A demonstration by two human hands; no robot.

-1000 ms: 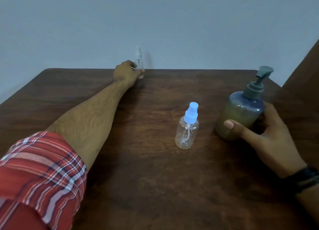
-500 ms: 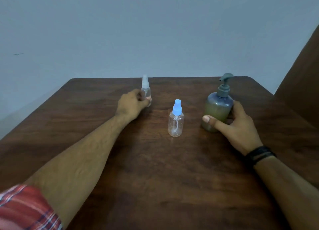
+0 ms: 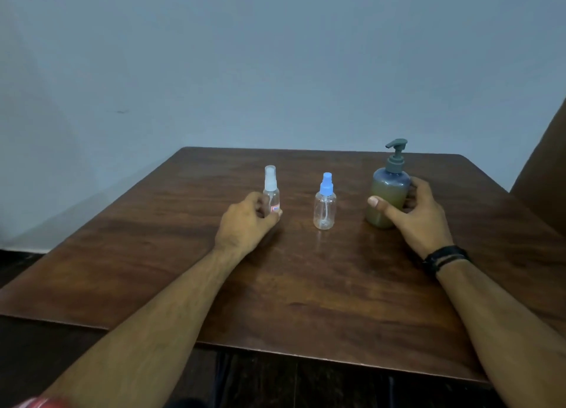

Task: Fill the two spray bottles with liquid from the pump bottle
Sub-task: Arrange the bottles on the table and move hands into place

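A person's two bare forearms reach across a dark brown wooden counter [image 3: 306, 285] toward three upright bottles standing in a row. The left hand [image 3: 245, 223] curls its fingers and thumb round the base of a slim clear plastic spray bottle with a clear cap [image 3: 271, 193], at the left of the row. In the middle, untouched and apart from both hands, stands a squat clear plastic spray bottle with a light blue cap [image 3: 325, 205]; it looks empty. The right hand [image 3: 419, 214] (a black band on its wrist) wraps round the lower body of a rounded blue-tinted pump bottle holding murky olive liquid [image 3: 387, 196], thumb in front, fingers behind.

Both spray caps are on, so nothing is filled yet. The step in hand seems to be setting the bottles within reach. To do it well, keep each bottle upright, then unscrew one spray cap and bring its narrow neck directly under the pump spout before pressing.
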